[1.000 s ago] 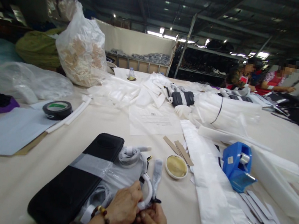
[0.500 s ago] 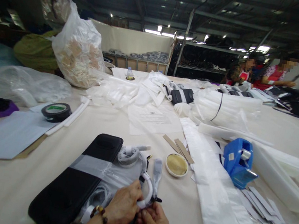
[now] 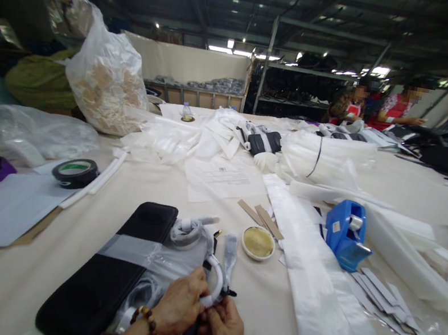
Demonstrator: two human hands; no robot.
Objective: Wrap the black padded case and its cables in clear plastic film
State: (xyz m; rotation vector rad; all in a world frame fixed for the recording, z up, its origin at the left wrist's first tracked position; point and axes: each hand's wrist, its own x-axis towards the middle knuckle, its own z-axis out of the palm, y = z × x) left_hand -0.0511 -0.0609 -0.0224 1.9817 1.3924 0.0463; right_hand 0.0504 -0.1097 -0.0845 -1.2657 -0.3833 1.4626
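A long black padded case (image 3: pixel 100 278), with a translucent plastic band (image 3: pixel 131 249) round it, lies on the table in front of me. Along its right side are strap coils (image 3: pixel 188 233) in clear wrap. A white-wrapped handle (image 3: pixel 217 273) curves in a loop beside them. My left hand (image 3: pixel 180 304), a beaded bracelet at its wrist, is closed with its fingertips on the loop's lower end. Against it, my right hand (image 3: pixel 226 329) pinches the same end, its fingertips partly hidden. Just beyond lies a strap piece (image 3: pixel 229 258) in clear wrap, a small black tip near my right fingers.
A round tin (image 3: pixel 258 243) and cardboard strips (image 3: pixel 260 218) lie ahead. Flat plastic bags (image 3: pixel 311 287), a blue tape dispenser (image 3: pixel 346 232) and card pieces (image 3: pixel 382 302) are at right. Black tape (image 3: pixel 76 172) lies left on pale sheets. Two people (image 3: pixel 399 109) stand far right.
The whole scene has slid slightly left in view as the head turned. Both hands remain together at the handle's lower end, with little visible change in grip.
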